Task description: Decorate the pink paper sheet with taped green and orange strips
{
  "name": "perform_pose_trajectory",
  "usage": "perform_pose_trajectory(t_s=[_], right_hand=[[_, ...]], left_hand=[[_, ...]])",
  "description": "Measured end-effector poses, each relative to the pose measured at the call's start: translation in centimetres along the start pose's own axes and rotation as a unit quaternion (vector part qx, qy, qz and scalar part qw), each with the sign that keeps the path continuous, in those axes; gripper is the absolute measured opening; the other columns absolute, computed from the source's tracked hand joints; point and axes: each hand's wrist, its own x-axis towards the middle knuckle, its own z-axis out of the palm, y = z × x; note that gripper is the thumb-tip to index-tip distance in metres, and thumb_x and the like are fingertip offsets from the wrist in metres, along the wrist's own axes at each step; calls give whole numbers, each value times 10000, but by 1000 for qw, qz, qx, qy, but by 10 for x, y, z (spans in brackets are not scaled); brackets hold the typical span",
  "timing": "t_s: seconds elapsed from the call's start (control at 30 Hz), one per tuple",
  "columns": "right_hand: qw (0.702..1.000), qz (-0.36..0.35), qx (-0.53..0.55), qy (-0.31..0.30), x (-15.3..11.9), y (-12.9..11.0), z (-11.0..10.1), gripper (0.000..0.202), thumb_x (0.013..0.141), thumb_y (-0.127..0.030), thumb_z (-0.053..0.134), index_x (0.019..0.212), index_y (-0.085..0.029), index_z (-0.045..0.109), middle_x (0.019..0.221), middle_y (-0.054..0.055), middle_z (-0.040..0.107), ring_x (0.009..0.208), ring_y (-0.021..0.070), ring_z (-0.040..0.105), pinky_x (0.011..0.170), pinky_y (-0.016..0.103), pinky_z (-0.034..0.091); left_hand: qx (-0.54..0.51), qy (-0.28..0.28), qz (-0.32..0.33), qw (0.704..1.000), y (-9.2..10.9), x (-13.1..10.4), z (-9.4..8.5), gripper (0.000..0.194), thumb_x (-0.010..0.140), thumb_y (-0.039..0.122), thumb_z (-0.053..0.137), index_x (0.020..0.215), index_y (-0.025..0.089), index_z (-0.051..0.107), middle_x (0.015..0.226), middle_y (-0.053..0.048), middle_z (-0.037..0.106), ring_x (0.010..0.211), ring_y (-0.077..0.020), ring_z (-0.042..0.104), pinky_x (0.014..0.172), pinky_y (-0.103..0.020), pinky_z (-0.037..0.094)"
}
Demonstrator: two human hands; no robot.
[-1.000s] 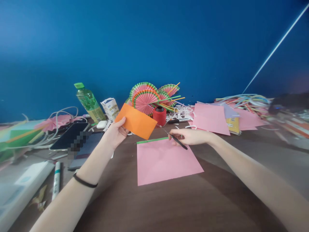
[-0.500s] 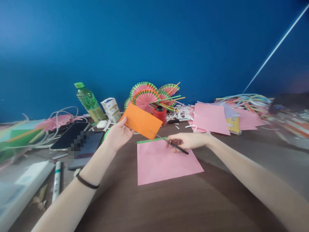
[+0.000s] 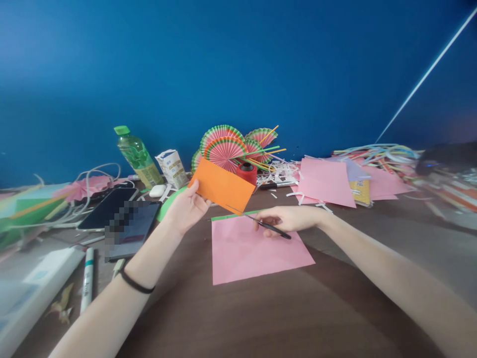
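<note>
An orange sheet of paper (image 3: 222,184) is pinched at its left end by my left hand (image 3: 191,208), held tilted above the table. My right hand (image 3: 281,219) is closed around a pair of scissors (image 3: 274,228) with black handles. The scissors' blades reach the lower right edge of the orange sheet, one lying across its face. Below both hands a pink sheet of paper (image 3: 257,253) lies flat on the table, a green strip (image 3: 231,217) along its far edge.
Pleated paper fans (image 3: 225,151) and a red spool (image 3: 246,175) stand behind the orange sheet. At left are a green bottle (image 3: 137,156), a carton (image 3: 171,169), phones (image 3: 108,209) and a marker (image 3: 87,281). Pink sheets (image 3: 328,181) and paper scraps lie at right.
My left hand and the orange sheet have shifted slightly right, so the sheet sits further over the scissors' blades. My right hand stays almost in place.
</note>
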Motion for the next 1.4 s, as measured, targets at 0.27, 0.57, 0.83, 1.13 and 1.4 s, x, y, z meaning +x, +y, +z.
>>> perform_pose_trajectory(t_s=[0.27,0.57,0.83,1.13,1.4], right_hand=[[1000,6,4,-5,1,2,1,281,796,-378,523,1008,-193,515,824,6,528,644,87,440,604,215,368],[1000,13,28,-1,1,2,2,269,794,-358,523,1008,-194,519,919,27,567,708,102,489,655,228,391],[999,10,41,-4,1,5,1,244,804,-342,505,990,-183,514,960,43,563,739,105,495,664,228,402],[998,-2,57,-6,2,7,0,237,812,-375,494,937,-175,516,838,15,507,679,93,443,633,231,400],[996,-9,84,2,1,4,1,193,823,-343,484,897,-166,505,711,-23,432,591,70,366,580,220,370]], left_hand=[[14,-28,-3,1000,-2,4,-5,308,893,140,336,1135,176,523,1028,-63,672,987,-135,606,880,-260,482],[26,-30,-9,999,-3,3,-4,308,898,159,330,1143,160,516,1018,-71,674,981,-139,609,864,-258,490],[29,-27,-8,999,-4,0,-2,316,904,156,313,1138,164,525,996,-61,682,944,-126,624,851,-243,491],[24,-27,-7,999,-4,1,-3,324,903,154,313,1158,173,512,1007,-59,679,946,-124,623,852,-234,486],[16,-25,-2,1000,-4,0,-2,329,907,149,297,1165,159,502,960,-59,692,880,-115,644,824,-226,497]])
